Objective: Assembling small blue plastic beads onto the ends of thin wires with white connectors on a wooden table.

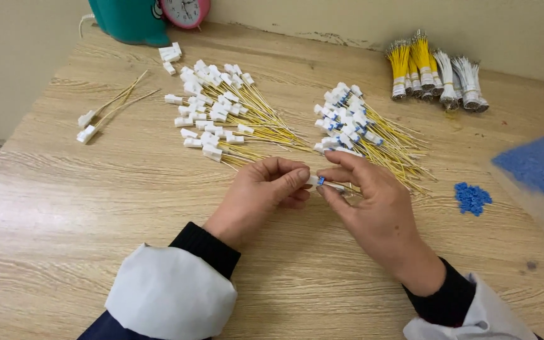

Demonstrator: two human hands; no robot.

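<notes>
Over the middle of the wooden table [96, 208], my left hand [260, 192] and my right hand [366, 201] meet fingertip to fingertip. Between them they pinch a small white plastic connector [317, 181] with a blue insert at its end; its yellow wires run off under my right fingers. Just beyond my left hand lies a pile of yellow wires with plain white connectors [218, 113]. Beyond my right hand lies a second pile whose white connectors carry blue inserts [351, 123].
Two loose wired connectors [89, 126] lie at the left. Banded yellow and white wire bundles [436, 75] sit at the back right. A small heap of blue inserts [472, 198] and a clear bag of them [539, 167] lie right. A teal object [127, 19] and pink clock [185, 11] stand behind.
</notes>
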